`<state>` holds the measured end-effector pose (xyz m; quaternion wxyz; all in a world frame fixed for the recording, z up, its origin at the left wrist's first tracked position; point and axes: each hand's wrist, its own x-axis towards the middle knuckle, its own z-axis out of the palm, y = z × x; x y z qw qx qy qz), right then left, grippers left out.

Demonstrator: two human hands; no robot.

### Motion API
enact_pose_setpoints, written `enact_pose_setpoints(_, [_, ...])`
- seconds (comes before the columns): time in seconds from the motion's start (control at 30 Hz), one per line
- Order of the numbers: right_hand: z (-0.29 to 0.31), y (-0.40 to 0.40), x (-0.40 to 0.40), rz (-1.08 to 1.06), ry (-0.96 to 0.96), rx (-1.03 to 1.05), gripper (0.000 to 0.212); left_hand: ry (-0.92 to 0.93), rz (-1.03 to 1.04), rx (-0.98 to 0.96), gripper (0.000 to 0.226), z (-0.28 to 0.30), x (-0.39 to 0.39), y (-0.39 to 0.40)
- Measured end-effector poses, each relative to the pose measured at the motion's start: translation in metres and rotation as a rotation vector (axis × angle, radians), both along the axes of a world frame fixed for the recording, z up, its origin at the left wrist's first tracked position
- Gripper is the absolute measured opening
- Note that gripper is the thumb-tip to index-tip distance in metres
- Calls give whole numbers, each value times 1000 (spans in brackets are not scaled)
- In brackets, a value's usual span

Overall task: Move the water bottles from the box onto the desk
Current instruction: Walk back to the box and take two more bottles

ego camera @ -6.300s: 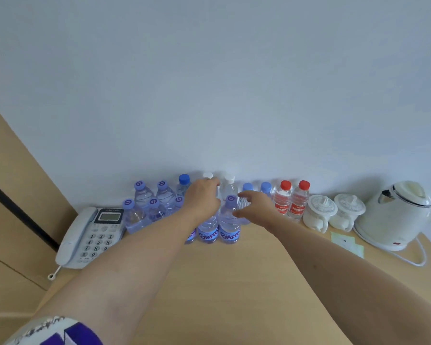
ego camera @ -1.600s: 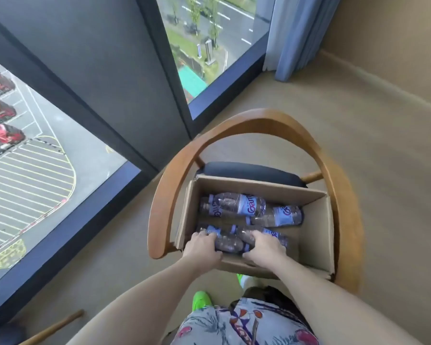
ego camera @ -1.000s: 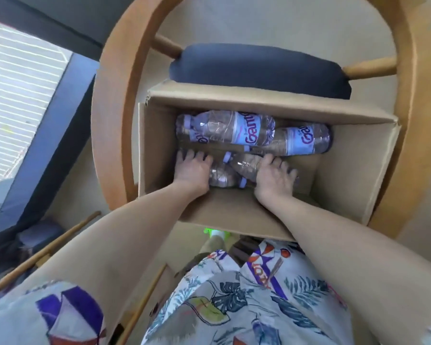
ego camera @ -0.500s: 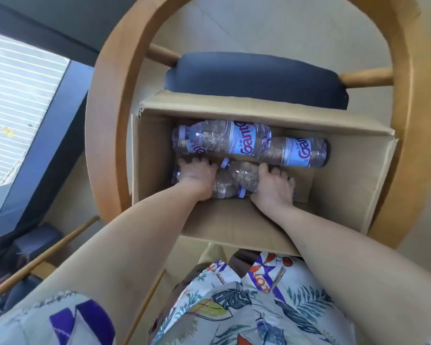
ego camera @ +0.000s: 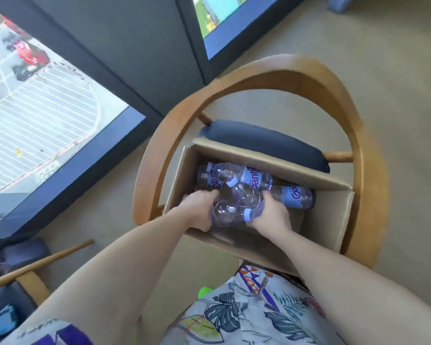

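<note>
Lifting out: two clear plastic water bottles with pale purple caps and purple labels, one per hand, both raised off the box floor where half a second ago they lay flat under the palms.

- Left-hand bottle (ego camera: 224, 213): clear, ribbed, cap pointing right. The left hand (ego camera: 197, 210) grips it with fingers curled over its far side and thumb under the near side.
- Right-hand bottle (ego camera: 248, 196): clear, tilted, cap up and away from the person. The right hand (ego camera: 271, 212) clasps its lower body, fingers wrapped round the labelled part. The two held bottles touch and cross between the hands.
- Remaining stock: two more clear bottles with purple labels, one (ego camera: 237, 179) just beyond the fingertips of both hands, the other (ego camera: 294, 196) lying to the right of the right hand's knuckles.
- Container: an open brown cardboard box (ego camera: 259, 159), walls standing round both hands.
- Support: a curved wooden armchair (ego camera: 358, 135) with a dark blue cushion (ego camera: 264, 139), carrying the box.
- Surroundings: a dark-framed window (ego camera: 60, 100) far left of the left hand; beige carpet (ego camera: 396, 70).

Judgement: pickup appears secured; the carry to the desk, out of view, comes next. One further trip seems needed.
</note>
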<state>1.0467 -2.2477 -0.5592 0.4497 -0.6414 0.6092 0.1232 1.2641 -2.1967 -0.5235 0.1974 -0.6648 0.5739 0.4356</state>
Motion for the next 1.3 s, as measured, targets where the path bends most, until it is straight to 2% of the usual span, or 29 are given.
enact_pose_setpoints(0.27, [84, -8, 68, 32, -194, -169, 50, 37, 417, -227, 62, 92, 23, 31])
enact_pose_setpoints(0.37, [122, 1, 100, 76, -273, -217, 59, 41, 620, -298, 66, 129, 43, 65])
enact_pose_setpoints(0.47, [161, 28, 139, 162, -357, -246, 64, 95, 949, -406, 59, 170, 66, 117])
enact_pose_setpoints(0.53, [184, 56, 165, 246, -421, -264, 67, 204, 1201, -481, 61, 197, 77, 160])
enact_pose_setpoints(0.67, [224, 132, 212, 358, -572, -244, 69, 373, 1533, -695, 53, 251, 88, 258])
enact_pose_setpoints(0.8, [259, 229, 246, 458, -727, -140, 69, 520, 1868, -891, 66, 285, 83, 364])
enact_pose_setpoints(0.93, [285, 339, 268, 594, -827, -64, 64, 438, 2003, -1121, 86, 306, 67, 476])
enact_pose_setpoints(0.97, [290, 368, 271, 649, -843, -55, 64, 424, 2035, -1164, 86, 309, 61, 504])
enact_pose_setpoints(1.07, [304, 453, 269, 802, -865, -2, 68, 427, 2085, -1296, 47, 318, 34, 586])
enact_pose_setpoints(1.13, [310, 511, 263, 890, -881, 62, 65, 442, 2152, -1411, 38, 322, 13, 637])
enact_pose_setpoints(1.2, [317, 565, 255, 983, -896, 126, 63, 343, 2272, -1492, 43, 326, -9, 684])
enact_pose_setpoints(1.3, [325, 641, 240, 1147, -895, 188, 60, 216, 2386, -1582, 66, 333, -43, 747])
